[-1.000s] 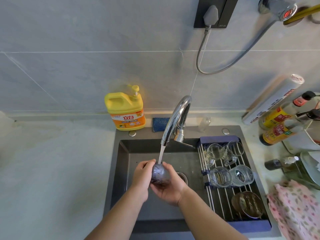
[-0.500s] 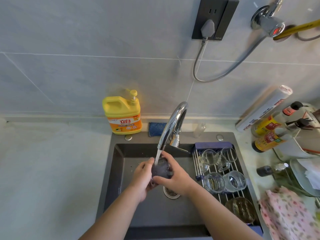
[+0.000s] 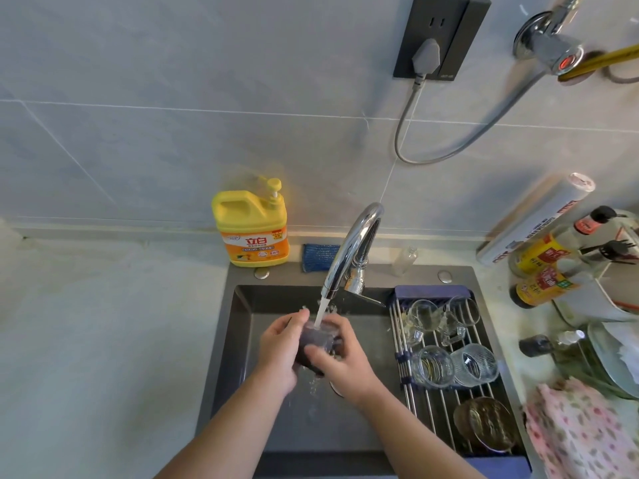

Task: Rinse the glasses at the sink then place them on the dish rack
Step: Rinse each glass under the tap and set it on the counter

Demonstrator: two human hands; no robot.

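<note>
Both hands hold a dark-looking ribbed glass upright over the grey sink, under the water stream from the chrome faucet. My left hand wraps its left side, and my right hand grips its right side and front. Water runs into the glass and splashes around it. The dish rack spans the sink's right part. It carries two small handled glasses at the back, two clear tumblers on their sides in the middle and a brownish glass at the front.
A yellow detergent bottle and a blue sponge stand behind the sink. Sauce bottles, a white roll, plates and a floral cloth crowd the counter to the right. A grey countertop lies on the left.
The glass has turned mouth-up under the stream and water now splashes from it. My right hand has shifted from under the glass to its right side and front.
</note>
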